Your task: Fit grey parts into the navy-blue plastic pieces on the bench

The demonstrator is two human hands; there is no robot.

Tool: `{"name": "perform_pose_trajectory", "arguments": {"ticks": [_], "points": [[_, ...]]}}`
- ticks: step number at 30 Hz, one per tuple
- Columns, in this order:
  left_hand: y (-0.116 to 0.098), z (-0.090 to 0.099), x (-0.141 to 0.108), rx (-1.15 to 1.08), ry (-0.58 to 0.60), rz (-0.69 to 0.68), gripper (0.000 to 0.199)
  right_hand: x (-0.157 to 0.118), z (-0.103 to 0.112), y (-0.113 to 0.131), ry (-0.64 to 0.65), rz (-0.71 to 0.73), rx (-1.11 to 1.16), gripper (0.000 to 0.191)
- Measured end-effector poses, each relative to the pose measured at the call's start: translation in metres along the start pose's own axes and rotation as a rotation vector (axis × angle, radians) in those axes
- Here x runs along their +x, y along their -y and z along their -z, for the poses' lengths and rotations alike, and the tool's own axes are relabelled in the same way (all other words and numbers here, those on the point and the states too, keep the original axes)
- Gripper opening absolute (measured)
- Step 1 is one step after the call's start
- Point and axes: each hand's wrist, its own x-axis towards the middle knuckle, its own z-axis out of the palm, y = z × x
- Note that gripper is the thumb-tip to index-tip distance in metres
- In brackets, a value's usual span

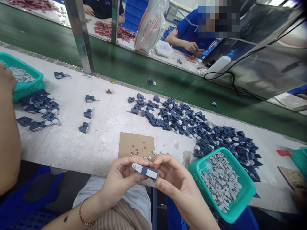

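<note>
A small dark-blue and light-grey plastic part (150, 172) is held over the front edge of the table. My left hand (118, 177) pinches it near its pale, narrow end. My right hand (176, 179) has its thumb and fingers closed about the other end. Just behind my hands lies a piece of brown cardboard (127, 140) with several tiny metallic pieces on it. To the right, a green basket (249, 191) holds many small grey plastic pieces (222, 179). Beyond it spreads a large heap of dark-blue plastic parts (182, 116).
Three blue parts (88, 112) stand in a loose row left of centre. A neighbour's arm (8, 134) reaches in by another green basket (39, 80). Across the green conveyor belt (120, 70) people work at a bench, behind metal posts (80, 38).
</note>
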Motion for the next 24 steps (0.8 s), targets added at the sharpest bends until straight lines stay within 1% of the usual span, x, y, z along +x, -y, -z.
{"name": "perform_pose_trajectory", "arguments": {"ticks": [2, 4, 8, 13, 17, 20, 22, 24], "points": [[0.002, 0.0, -0.001, -0.025, 0.013, 0.035, 0.025, 0.001, -0.004, -0.006, -0.043, 0.025, 0.041, 0.029], [0.005, 0.0, -0.001, -0.033, 0.023, 0.066, 0.024, 0.004, -0.009, -0.009, -0.089, 0.046, 0.013, 0.032], [0.01, -0.002, -0.001, -0.027, -0.044, 0.09, 0.021, 0.008, -0.018, -0.014, -0.091, 0.024, -0.044, 0.031], [0.012, -0.006, -0.001, -0.037, -0.108, 0.151, 0.014, 0.008, -0.023, -0.021, -0.104, -0.069, 0.081, 0.03], [0.011, -0.008, -0.001, -0.038, -0.143, 0.176, 0.015, 0.006, -0.029, -0.026, -0.215, -0.098, 0.176, 0.033], [0.008, -0.009, 0.0, -0.02, -0.163, 0.177, 0.017, 0.006, -0.034, -0.027, -0.282, -0.149, 0.267, 0.036], [0.005, -0.01, 0.001, 0.001, -0.155, 0.191, 0.019, 0.007, -0.036, -0.024, -0.275, -0.176, 0.321, 0.04], [0.002, -0.012, 0.003, 0.025, -0.141, 0.208, 0.021, 0.008, -0.035, -0.021, -0.26, -0.174, 0.324, 0.045]]}}
